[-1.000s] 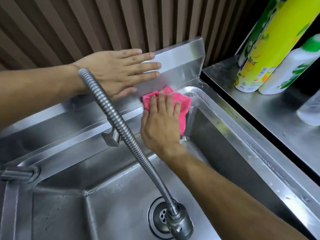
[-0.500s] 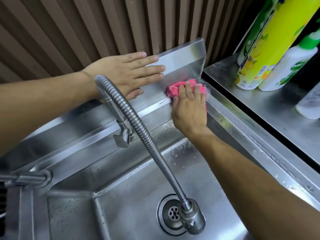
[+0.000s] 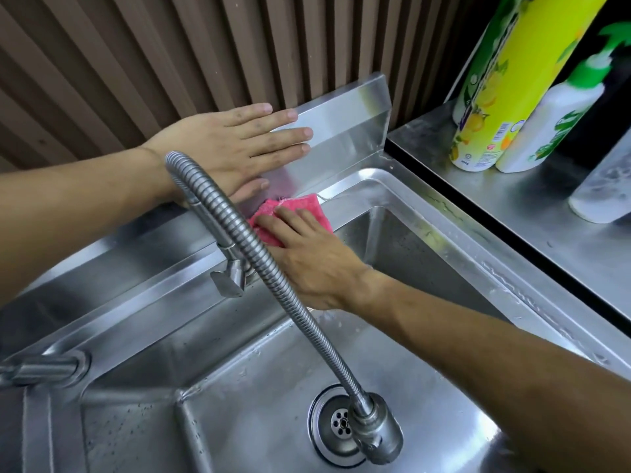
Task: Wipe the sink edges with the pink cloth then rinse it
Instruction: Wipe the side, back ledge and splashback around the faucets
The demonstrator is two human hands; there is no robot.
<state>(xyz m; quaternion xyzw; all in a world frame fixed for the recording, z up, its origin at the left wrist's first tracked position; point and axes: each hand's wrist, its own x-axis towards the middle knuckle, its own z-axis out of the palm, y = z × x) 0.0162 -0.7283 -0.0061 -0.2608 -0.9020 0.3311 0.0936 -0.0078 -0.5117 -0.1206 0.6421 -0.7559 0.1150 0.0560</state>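
Note:
The pink cloth (image 3: pixel 309 209) lies on the back edge of the steel sink (image 3: pixel 440 230), just left of its far right corner. My right hand (image 3: pixel 307 254) presses flat on the cloth with straight fingers, covering most of it. My left hand (image 3: pixel 239 148) rests flat, fingers spread, against the upright steel backsplash (image 3: pixel 351 121) just above and left of the cloth.
A flexible metal faucet hose (image 3: pixel 259 268) arcs from the back ledge across my right hand down to its nozzle (image 3: pixel 375 435) above the drain (image 3: pixel 333 421). On the steel counter (image 3: pixel 532 227) to the right stand a yellow-green bottle (image 3: pixel 505 80), a white pump bottle (image 3: pixel 553 121) and a clear container (image 3: pixel 604 186).
My right hand slid the pink cloth from the far right corner back leftward along the rear edge. The left hand stayed on the backsplash.

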